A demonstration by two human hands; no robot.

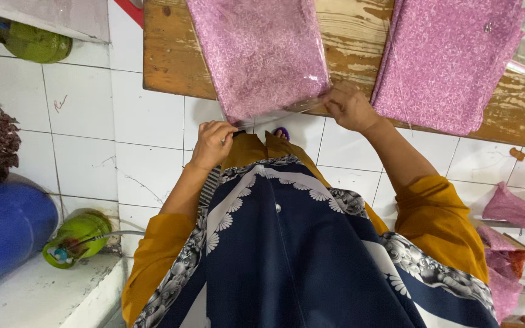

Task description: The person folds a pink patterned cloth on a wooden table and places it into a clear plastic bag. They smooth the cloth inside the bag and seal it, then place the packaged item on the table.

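A folded pink patterned cloth in a clear plastic bag (259, 51) lies on a worn wooden table (168, 54), its open end hanging over the table's near edge. My left hand (212, 143) pinches the bag's lower left corner below the table edge. My right hand (349, 107) grips the bag's lower right edge at the table's rim. A second pink patterned folded cloth (445, 61) lies on the table to the right, untouched.
White tiled floor (86, 121) lies below. A green gas cylinder (77, 237) and a blue drum (4, 234) stand at left. Another green cylinder (31, 41) lies at the top left. More pink cloth pieces (511, 212) sit at the right.
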